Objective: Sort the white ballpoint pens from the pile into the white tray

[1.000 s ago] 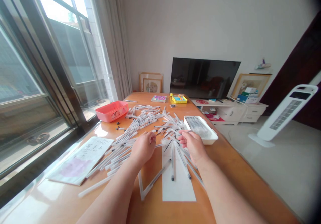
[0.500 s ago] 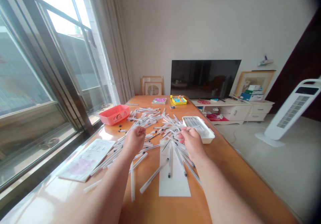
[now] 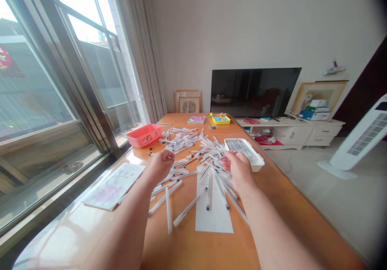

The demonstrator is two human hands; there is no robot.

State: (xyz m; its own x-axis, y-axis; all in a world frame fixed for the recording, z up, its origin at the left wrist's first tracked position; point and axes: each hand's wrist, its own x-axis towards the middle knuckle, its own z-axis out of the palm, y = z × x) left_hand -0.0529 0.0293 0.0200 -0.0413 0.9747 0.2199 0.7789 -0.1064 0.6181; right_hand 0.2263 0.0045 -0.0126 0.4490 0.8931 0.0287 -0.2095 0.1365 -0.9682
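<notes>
Many clear-barrelled pens [image 3: 184, 141], several with black caps or ends, lie in a loose heap across the wooden table. Over the heap's left side is my left hand [image 3: 161, 166], its fingers curled closed; whatever they may hold is hidden. My right hand [image 3: 242, 171] pinches a thin pen [image 3: 223, 157] at the right of the heap, just left of a white plastic box [image 3: 256, 161] in which several pens lie in a row. Under the near pens lies a white sheet of paper [image 3: 213, 221]. A coral-red basket [image 3: 145, 136] stands beyond my left hand.
An exercise book [image 3: 113, 187] lies at the left near the window. Farther back are a colourful booklet [image 3: 196, 119] and a yellow box [image 3: 220, 120]. The table's right edge [image 3: 290, 189] runs past my right arm. A white tower fan [image 3: 359, 145] stands on the floor.
The view has shifted slightly, moving the scene rightward in the picture. Both hands keep nearly the same poses, my left closed and my right pinching the pen.
</notes>
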